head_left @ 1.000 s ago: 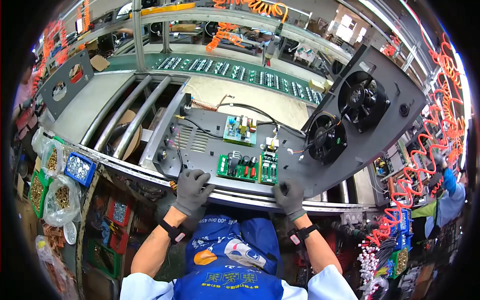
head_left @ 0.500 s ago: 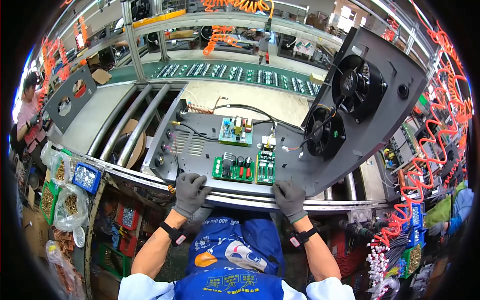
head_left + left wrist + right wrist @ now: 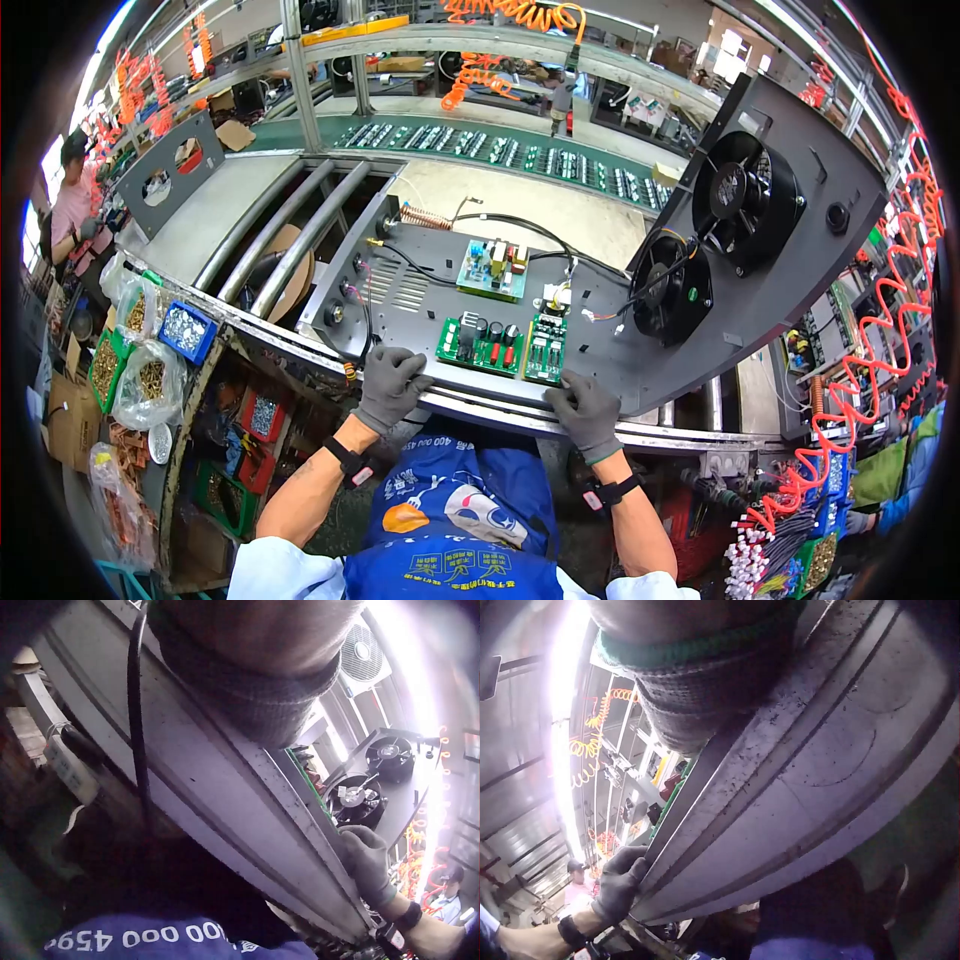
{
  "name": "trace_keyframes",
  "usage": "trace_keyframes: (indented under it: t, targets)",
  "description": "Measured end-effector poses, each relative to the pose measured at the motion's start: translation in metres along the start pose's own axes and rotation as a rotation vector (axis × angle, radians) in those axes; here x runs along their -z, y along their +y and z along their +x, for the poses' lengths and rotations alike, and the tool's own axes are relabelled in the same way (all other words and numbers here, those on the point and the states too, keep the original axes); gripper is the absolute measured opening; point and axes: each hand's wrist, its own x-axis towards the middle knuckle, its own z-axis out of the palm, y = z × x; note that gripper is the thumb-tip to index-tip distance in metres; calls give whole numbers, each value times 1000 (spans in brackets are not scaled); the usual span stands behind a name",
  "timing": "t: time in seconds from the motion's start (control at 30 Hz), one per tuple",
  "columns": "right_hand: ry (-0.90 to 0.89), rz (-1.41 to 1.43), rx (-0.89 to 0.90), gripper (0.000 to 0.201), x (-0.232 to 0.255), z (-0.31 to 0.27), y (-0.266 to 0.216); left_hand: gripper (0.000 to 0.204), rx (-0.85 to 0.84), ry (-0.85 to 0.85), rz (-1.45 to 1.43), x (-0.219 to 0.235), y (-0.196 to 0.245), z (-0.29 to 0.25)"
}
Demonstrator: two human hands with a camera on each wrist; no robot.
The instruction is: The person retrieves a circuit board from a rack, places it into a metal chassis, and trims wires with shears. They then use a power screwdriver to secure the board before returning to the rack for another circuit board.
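Note:
A grey metal chassis (image 3: 400, 325) lies on the line in front of the person, holding green circuit boards (image 3: 480, 343) and a smaller board (image 3: 492, 268). Its raised panel at the right carries two black fans (image 3: 745, 195). The gloved left hand (image 3: 390, 386) grips the chassis's near edge left of the boards, fingers curled over it. Near the right end of the boards, the gloved right hand (image 3: 588, 412) grips the same edge. In the left wrist view the right hand (image 3: 366, 859) curls over the edge; the right wrist view shows the left hand (image 3: 621, 885) there too.
Metal rollers (image 3: 300, 235) lie left of the chassis. A green conveyor (image 3: 240, 135) with rows of small boards runs behind. Blue screw bin (image 3: 187, 332) and bags of fasteners (image 3: 150, 385) hang at the left; red coiled hoses (image 3: 815, 455) hang at the right.
The head view has shifted, moving the scene slightly right from half a second ago. Both hands stay on the chassis's near edge, with little change in their grip.

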Motion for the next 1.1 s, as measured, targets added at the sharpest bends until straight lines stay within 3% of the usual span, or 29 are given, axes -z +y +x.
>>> trace_keyframes:
  t: [0.17,0.3,0.43,0.53,0.6,0.7,0.87,0.93,1.0,1.07,1.1]
  targets:
    - [-19,-70,71,21,1,-2,5,34,-28,-3,-19,-2,-2,1]
    - [-22,-23,24,19,4,0,-2,33,-31,-17,-19,1,1,5]
    - [47,237,-202,13,7,9,-21,32,-20,-16,-36,-2,-3,2]
    - [171,265,-159,13,18,88,-59,33,-30,-26,-70,3,-1,5]
    - [296,440,-254,16,7,151,-78,33,-48,-8,-46,5,1,9]
    - [175,550,-408,25,-25,247,-68,32,-54,-25,-91,7,-5,9]
    - [9,618,-592,43,-139,385,36,32,-37,-101,-84,5,-16,0]
    - [-141,115,-456,57,-163,439,95,31,-11,-126,-78,8,-17,-1]
    - [-121,103,-475,80,-176,483,126,29,22,-156,-137,10,-20,2]
    - [6,32,-439,95,-183,520,138,22,-59,-199,-86,0,-29,-13]
    - [-31,-16,-448,103,-184,543,145,22,-84,-210,-60,-2,-31,-19]
